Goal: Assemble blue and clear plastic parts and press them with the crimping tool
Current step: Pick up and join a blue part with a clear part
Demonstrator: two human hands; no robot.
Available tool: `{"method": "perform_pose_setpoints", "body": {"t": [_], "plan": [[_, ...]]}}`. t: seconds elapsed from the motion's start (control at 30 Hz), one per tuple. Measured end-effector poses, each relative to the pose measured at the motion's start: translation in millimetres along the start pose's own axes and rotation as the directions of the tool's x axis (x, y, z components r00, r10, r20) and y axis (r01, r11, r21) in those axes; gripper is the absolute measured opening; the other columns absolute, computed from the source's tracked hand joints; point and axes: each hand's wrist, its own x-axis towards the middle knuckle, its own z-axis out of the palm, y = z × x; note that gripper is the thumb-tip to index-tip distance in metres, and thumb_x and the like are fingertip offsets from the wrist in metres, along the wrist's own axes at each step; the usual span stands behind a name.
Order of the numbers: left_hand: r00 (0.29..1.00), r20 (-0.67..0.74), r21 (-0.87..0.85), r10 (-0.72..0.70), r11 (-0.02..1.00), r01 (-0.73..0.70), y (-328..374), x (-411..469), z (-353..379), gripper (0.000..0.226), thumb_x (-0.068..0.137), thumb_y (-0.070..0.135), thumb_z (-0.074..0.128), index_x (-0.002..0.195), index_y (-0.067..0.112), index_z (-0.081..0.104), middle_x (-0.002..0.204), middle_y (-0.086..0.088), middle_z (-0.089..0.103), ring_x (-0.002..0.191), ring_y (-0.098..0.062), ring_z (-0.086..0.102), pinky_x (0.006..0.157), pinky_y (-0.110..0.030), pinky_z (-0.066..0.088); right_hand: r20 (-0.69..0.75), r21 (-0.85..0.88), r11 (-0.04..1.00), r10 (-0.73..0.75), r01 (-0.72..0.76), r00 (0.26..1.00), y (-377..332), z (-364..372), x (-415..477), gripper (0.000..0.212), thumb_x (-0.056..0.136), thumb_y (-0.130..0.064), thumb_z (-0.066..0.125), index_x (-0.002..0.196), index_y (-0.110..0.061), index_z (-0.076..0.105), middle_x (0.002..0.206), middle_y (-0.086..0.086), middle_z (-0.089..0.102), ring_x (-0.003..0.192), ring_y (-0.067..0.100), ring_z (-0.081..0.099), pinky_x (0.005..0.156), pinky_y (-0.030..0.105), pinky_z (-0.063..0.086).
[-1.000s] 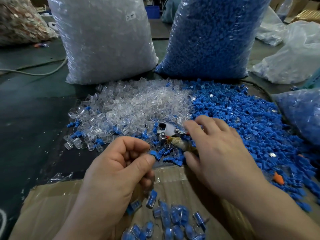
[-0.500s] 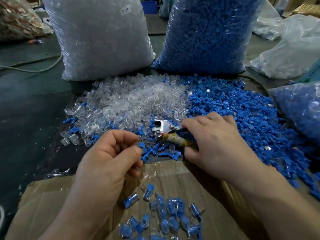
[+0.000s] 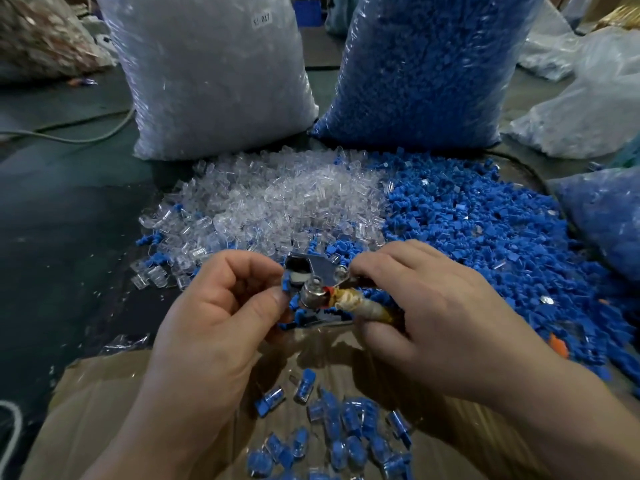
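1. Presently, in the head view, the left hand [image 3: 214,317] pinches a small blue part [image 3: 286,286] between thumb and curled forefinger, against the head of the crimping tool [image 3: 313,278] at centre frame. Whether a clear part is fitted on it cannot be made out.
2. Right hand [image 3: 436,317] grips the tool's handles, which are mostly hidden in the fist; only a tape-wrapped stub shows.
3. Clear pile [image 3: 277,199] lies at 12 o'clock and blue pile [image 3: 485,230] at 2 o'clock. Assembled pieces [image 3: 339,431] sit on cardboard [image 3: 104,410] at 6 o'clock, cut off by the frame edge.
4. Label [image 3: 261,19] on the clear-parts bag [image 3: 207,81] at 11 o'clock reads "SJ 017".
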Motion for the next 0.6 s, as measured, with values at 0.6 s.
{"method": "perform_pose_setpoints", "body": {"t": [0.6], "plan": [[0.997, -0.022, 0.121, 0.078, 0.990, -0.075, 8.0, -4.3, 3.0, 0.018, 0.070, 0.034, 0.067, 0.088, 0.037, 0.070, 0.080, -0.002, 0.071, 0.064, -0.017, 0.069, 0.054, -0.024, 0.057, -0.008, -0.012, 0.999, -0.035, 0.035, 0.999, 0.8, 2.2, 3.1, 0.039, 0.078, -0.059, 0.034, 0.100, -0.037, 0.058, 0.079, -0.019, 0.054, 0.076, 0.008, 0.048, 0.064, 0.020, 0.034]]}}
